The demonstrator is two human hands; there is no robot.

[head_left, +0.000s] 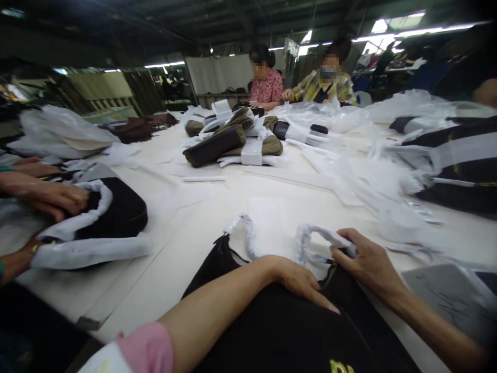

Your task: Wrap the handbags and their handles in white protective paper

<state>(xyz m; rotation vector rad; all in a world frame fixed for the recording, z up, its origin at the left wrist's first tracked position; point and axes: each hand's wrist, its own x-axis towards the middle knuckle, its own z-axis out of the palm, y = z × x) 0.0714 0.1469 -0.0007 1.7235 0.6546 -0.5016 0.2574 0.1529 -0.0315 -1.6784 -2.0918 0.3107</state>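
A black bag (287, 321) with gold lettering low on its front lies before me at the near table edge. My left hand (298, 282) grips its upper edge, one digit stretched over the front panel and the other fingers partly hidden at the opening. My right hand (367, 259) pinches the right end of the bag's handle (305, 241), which is wrapped in white padding, close to the bag's top right corner. The other wrapped end of the handle (248, 235) arches up at the left.
At left, a co-worker's hands (58, 194) work on another black bag (120, 212) with wrapped handles. Olive and black bags (233, 140) are piled mid-table. Black bags (462, 160) and plastic wrap (407, 111) lie right. Two people sit across the table (186, 207).
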